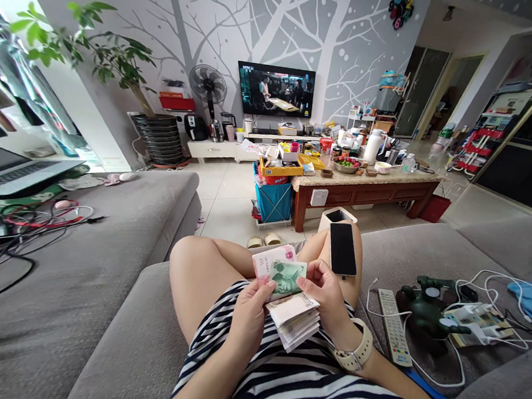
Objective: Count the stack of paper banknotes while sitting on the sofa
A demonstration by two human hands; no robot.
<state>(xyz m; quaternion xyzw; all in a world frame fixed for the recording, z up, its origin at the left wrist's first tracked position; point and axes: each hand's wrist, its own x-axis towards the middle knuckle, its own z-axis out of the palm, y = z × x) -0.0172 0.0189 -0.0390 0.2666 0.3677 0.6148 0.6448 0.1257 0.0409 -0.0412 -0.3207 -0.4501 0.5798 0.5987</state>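
Between my two hands is a green banknote [288, 278], pinched at its left edge by my left hand [252, 308] and at its right edge by my right hand [329, 296]. Behind it, pink banknotes [264, 261] fan out up and to the left, close to my left fingers. Below the green note, a thick fanned stack of pale banknotes [293, 318] hangs over my striped clothing; which fingers support it is hidden. A pale watch [355, 349] is on my right wrist. On my right leg lies a black-screened phone [342, 249].
To my right on the sofa lie a remote control [393, 326], a dark green figure-like object [427, 306] and white cables. A laptop [10, 168] and tangled cords [18, 232] are at left. Ahead stands a crowded coffee table [365, 187] beside a blue bin [272, 201].
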